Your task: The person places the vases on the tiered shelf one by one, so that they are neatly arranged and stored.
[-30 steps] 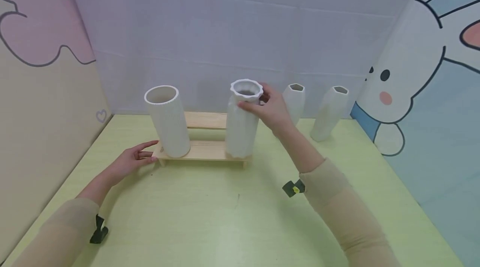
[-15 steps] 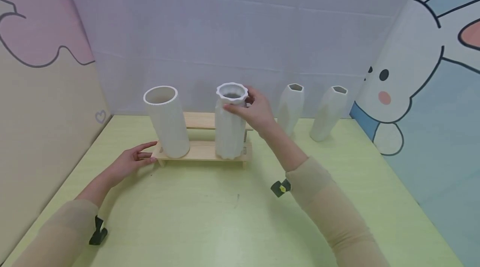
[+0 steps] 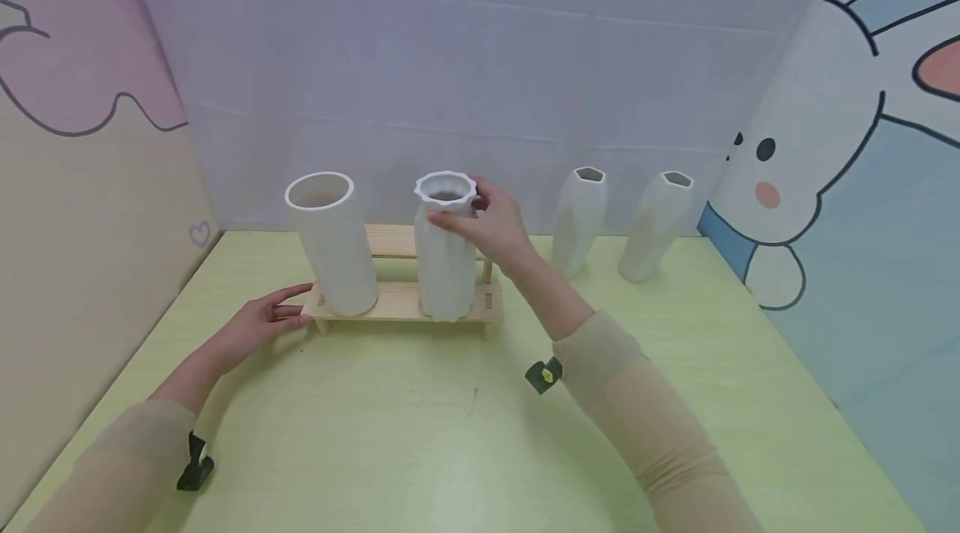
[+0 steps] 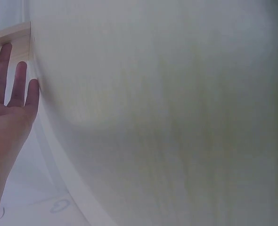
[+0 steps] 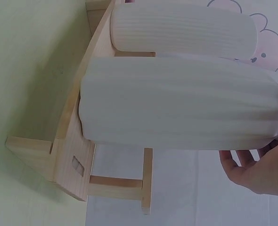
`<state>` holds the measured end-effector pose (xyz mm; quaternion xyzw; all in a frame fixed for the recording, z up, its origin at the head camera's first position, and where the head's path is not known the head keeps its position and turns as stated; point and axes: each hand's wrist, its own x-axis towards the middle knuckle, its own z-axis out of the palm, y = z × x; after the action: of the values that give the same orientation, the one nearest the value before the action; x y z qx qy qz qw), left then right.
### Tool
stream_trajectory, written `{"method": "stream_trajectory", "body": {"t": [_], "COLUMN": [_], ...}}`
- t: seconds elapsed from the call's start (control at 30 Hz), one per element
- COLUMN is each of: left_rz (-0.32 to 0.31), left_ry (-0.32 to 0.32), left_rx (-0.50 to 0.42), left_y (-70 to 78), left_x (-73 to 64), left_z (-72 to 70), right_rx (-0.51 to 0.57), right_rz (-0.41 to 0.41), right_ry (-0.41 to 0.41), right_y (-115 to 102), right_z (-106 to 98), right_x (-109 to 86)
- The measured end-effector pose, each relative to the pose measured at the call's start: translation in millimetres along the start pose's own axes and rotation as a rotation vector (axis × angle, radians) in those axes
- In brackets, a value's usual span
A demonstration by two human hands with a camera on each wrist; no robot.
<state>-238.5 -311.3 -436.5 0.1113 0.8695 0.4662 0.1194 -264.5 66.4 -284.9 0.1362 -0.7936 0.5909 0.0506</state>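
Observation:
My right hand grips a white fluted vase by its neck, just under the scalloped rim, thumb in front and fingers at the far side. The vase stands upright at the front of the lower shelf of a two-step wooden rack; its base meets the board in the right wrist view. To its left on that shelf is a taller white cylindrical vase, a gap between them. At the rack's left end rests my left hand; its fingers look fairly straight against the wood in the left wrist view.
Two white faceted vases, one nearer and one farther right, stand on the pale green table right of the rack. A pale cloth wall closes off the back; printed panels flank both sides.
My right hand has shifted the fluted vase leftward along the lower shelf, away from the rack's right end and nearer the cylindrical vase. My left hand has stayed at the rack's left end.

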Motion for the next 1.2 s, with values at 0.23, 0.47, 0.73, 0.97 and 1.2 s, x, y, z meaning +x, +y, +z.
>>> {"method": "stream_trajectory", "body": {"t": [0.23, 0.47, 0.73, 0.97, 1.2], "left_rz": [0.011, 0.022, 0.033, 0.033, 0.029], "left_ry": [0.0, 0.005, 0.009, 0.013, 0.014], "left_rx": [-0.005, -0.005, 0.006, 0.014, 0.023], "left_y": [1.6, 0.4, 0.1, -0.8, -2.9], "left_x": [-0.1, 1.5, -0.1, 0.3, 1.3], "left_z": [1.2, 1.0, 1.5, 1.3, 1.0], "right_rx": [-0.071, -0.078, -0.081, -0.076, -0.005], "right_rz": [-0.028, -0.042, -0.062, -0.058, -0.054], "right_ry": [-0.02, -0.027, -0.032, -0.051, -0.141], "right_y": [-2, 1, 4, 3, -1], "right_z": [3, 2, 3, 1, -11], "right_x": [-1.6, -5.0, -5.4, -6.3, -8.1]}}
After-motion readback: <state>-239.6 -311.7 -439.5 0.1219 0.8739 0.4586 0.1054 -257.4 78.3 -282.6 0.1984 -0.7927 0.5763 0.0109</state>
